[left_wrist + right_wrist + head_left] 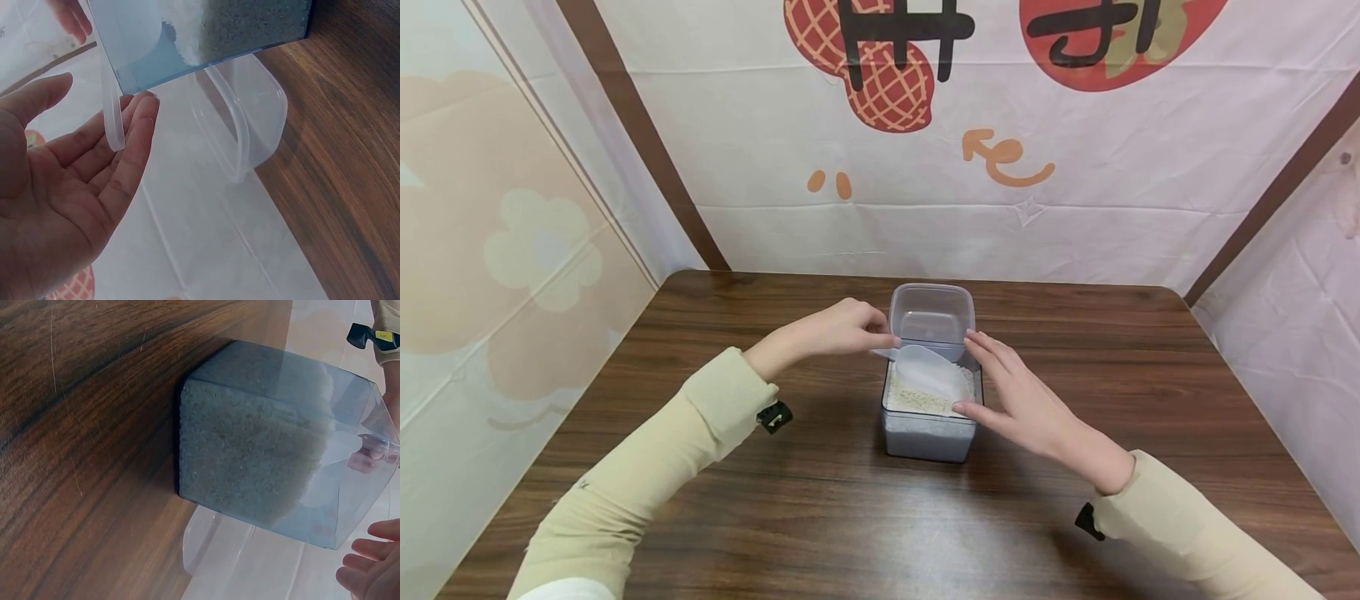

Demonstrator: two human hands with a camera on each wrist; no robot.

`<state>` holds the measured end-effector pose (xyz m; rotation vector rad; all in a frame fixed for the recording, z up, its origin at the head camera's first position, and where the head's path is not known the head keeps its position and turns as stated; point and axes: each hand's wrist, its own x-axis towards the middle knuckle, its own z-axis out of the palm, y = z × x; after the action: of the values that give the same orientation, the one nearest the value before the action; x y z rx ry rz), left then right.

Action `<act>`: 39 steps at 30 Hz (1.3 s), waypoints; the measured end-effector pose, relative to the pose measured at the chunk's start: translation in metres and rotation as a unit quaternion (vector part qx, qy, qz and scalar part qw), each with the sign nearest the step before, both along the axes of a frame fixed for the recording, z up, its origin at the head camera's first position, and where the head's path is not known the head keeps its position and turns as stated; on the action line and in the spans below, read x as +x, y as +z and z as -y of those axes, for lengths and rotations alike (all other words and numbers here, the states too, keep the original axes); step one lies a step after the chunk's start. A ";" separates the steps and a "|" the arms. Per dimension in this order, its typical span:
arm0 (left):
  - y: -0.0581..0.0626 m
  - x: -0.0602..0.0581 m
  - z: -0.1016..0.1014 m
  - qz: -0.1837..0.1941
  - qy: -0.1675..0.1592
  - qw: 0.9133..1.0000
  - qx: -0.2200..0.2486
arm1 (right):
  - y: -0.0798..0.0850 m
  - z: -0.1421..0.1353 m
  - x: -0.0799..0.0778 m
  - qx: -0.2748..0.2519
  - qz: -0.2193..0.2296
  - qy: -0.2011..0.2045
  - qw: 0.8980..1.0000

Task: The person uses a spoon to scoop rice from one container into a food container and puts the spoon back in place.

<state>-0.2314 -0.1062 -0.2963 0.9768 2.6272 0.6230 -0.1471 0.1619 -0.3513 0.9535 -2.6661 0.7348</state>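
A clear bluish storage box (928,442) stands on the table, part filled with white rice (917,402). On the rice lies a translucent white scoop (931,375), its handle reaching over the box's left rim. Beside that handle is my left hand (844,328). In the left wrist view its fingers lie behind the scoop handle (113,122), while the thumb stands apart from it. My right hand (1028,406) is at the box's right rim, fingers extended and spread from the thumb. Whether its fingertips touch the rim is hard to tell.
Right behind the box sits a clear plastic tub (934,315). Everything stands on a dark wood-grain table (760,517). Printed cloth (745,167) hangs behind the table's back edge and along both sides.
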 end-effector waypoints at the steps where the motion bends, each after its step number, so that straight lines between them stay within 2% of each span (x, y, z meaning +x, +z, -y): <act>1: 0.000 0.000 0.000 0.000 0.000 1.000 -0.003 | 0.000 0.000 0.000 0.001 -0.001 0.000 1.000; 18: 0.004 0.002 -0.006 0.018 -0.002 0.999 -0.030 | -0.018 0.003 0.000 0.004 -0.013 0.006 1.000; 24: 0.006 0.002 -0.006 0.028 -0.002 0.999 -0.040 | -0.021 0.006 0.000 0.004 -0.018 0.009 1.000; 33: 0.016 0.002 -0.009 0.050 0.000 0.997 -0.051 | -0.024 0.010 -0.001 -0.004 -0.025 0.016 1.000; 39: 0.017 0.001 -0.011 0.055 -0.001 0.997 -0.054 | -0.026 0.011 0.000 -0.006 -0.023 0.012 1.000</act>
<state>-0.2304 -0.0956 -0.2797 0.8878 2.5330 0.5144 -0.1474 0.1506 -0.3772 0.9876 -2.6122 0.7239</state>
